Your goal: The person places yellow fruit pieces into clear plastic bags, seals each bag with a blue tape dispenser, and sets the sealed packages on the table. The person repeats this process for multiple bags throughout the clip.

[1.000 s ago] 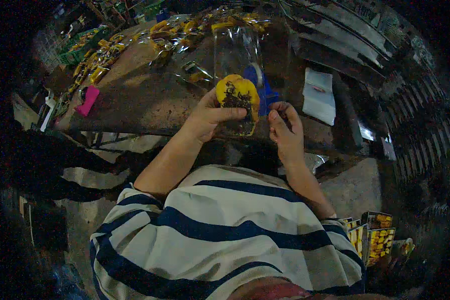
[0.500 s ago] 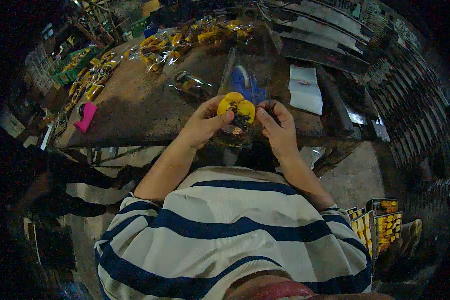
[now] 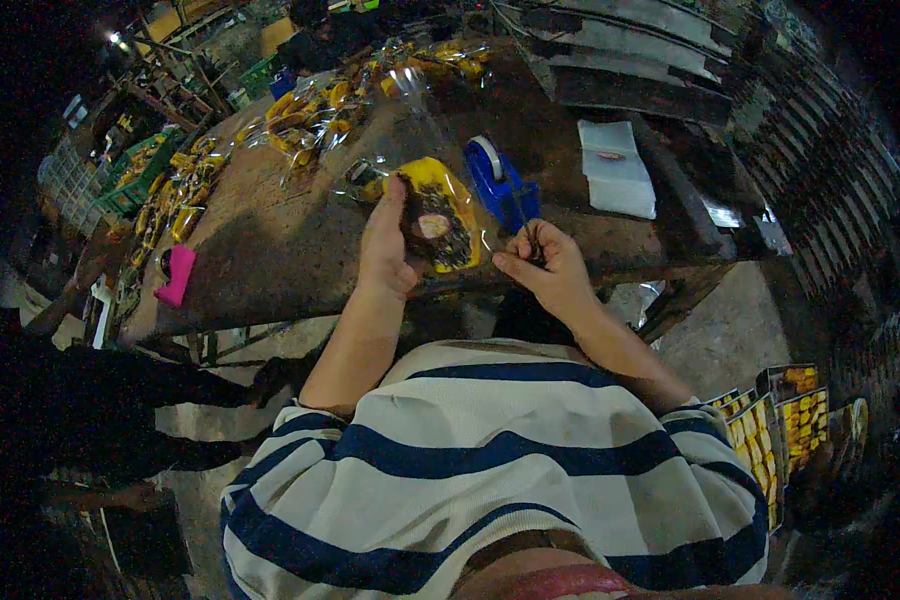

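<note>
A yellow piece with a dark, bristly-looking middle and a pale oval label lies inside a clear plastic bag. My left hand grips it by its left side, just above the table's near edge. My right hand is beside its right side, thumb and fingers pinched together. Whatever is between those fingertips is too small and dark to make out. A blue tape dispenser with a white roll stands just beyond my right hand. Another clear-wrapped item lies left of the bagged piece.
Many bagged yellow pieces cover the table's far left. A pink tape dispenser sits near the left edge, and a stack of clear bags lies at right. Another person's dark-clothed arm is at left. Yellow-filled packs stand low right.
The yellow piece now faces up broadside in its bag, held by my left hand alone. My right hand has moved away from it, slightly right and down. The blue dispenser is now uncovered.
</note>
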The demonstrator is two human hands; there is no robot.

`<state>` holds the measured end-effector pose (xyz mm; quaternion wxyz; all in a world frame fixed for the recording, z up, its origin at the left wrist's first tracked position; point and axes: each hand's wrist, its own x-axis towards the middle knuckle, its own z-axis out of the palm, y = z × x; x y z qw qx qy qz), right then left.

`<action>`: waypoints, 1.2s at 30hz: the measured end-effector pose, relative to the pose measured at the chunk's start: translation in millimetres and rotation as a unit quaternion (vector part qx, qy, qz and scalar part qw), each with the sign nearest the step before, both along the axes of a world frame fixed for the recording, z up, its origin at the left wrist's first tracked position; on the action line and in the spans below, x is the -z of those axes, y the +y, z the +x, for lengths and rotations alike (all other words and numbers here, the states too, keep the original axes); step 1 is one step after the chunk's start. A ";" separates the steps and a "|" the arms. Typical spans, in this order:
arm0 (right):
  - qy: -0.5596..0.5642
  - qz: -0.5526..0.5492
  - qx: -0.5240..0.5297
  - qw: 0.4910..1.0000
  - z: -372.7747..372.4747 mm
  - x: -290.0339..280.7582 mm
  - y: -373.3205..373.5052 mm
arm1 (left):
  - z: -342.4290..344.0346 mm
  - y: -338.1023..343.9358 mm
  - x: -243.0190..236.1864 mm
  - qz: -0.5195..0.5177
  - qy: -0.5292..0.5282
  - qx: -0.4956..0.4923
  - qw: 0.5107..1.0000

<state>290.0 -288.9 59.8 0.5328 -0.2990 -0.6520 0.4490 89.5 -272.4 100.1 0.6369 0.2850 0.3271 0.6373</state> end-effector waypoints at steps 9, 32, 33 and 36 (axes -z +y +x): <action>0.037 0.016 0.110 0.993 -10.1 -25.7 31.9 | -27.7 13.6 26.6 0.141 0.211 0.052 0.966; 0.018 0.027 0.063 0.997 -44.5 -50.8 58.6 | -54.6 12.6 -4.9 0.323 0.461 -0.200 0.802; -0.001 0.028 0.075 0.997 -40.7 -52.7 59.0 | -54.7 12.2 -3.5 0.286 0.411 -0.213 0.839; -0.006 -0.055 0.056 0.997 -33.8 -54.1 56.0 | -60.1 15.6 -0.2 0.247 0.337 -0.198 0.887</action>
